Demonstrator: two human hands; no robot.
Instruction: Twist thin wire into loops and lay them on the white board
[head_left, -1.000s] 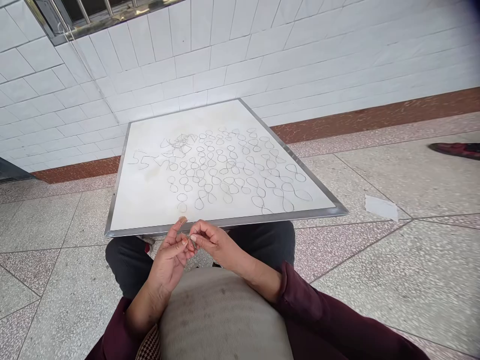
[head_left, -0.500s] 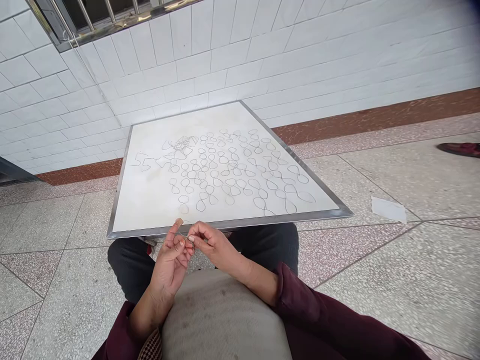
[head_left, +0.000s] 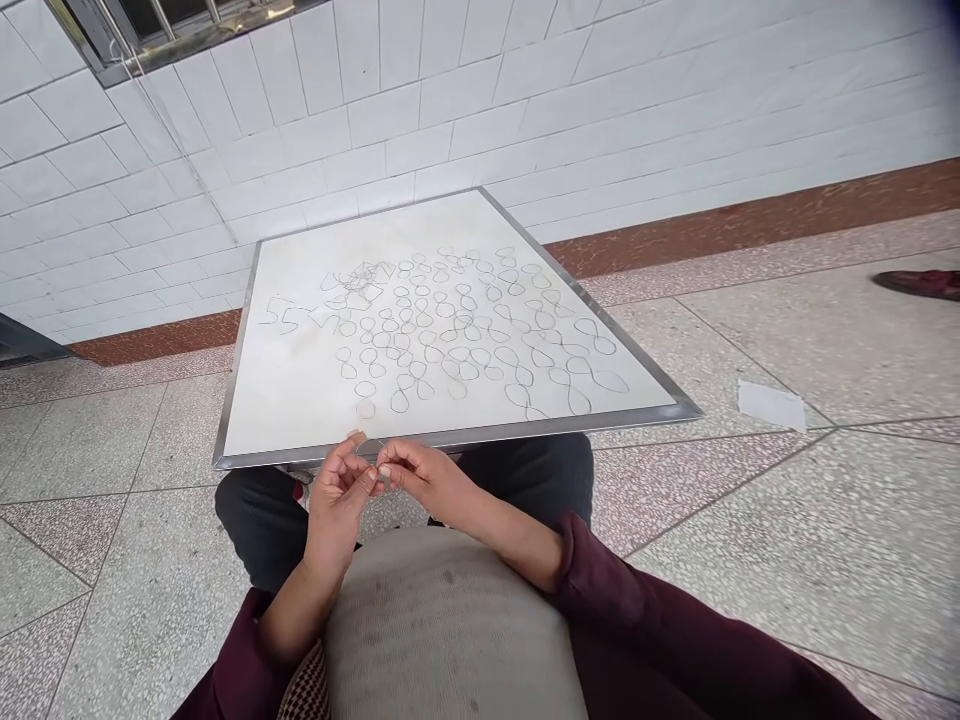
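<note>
My left hand (head_left: 337, 490) and my right hand (head_left: 420, 475) meet just below the near edge of a white metal-rimmed board (head_left: 285, 400). Both pinch a thin piece of wire (head_left: 377, 462) between their fingertips, fingers curled. On the board lie several bent wire loops in figure-eight shapes (head_left: 465, 340), spread over its middle and right. A tangled bunch of wire (head_left: 360, 280) sits at the far left of them, with a zigzag wire piece (head_left: 289, 318) beside it.
The board rests over my knees in dark trousers (head_left: 255, 520). A white tiled wall (head_left: 525, 110) stands behind it. On the speckled floor to the right lie a white scrap of paper (head_left: 769, 405) and a red shoe (head_left: 919, 283).
The hands have stayed together on the wire, shifting slightly upward toward the board's edge. My left index finger has curled down. The view has tilted a little.
</note>
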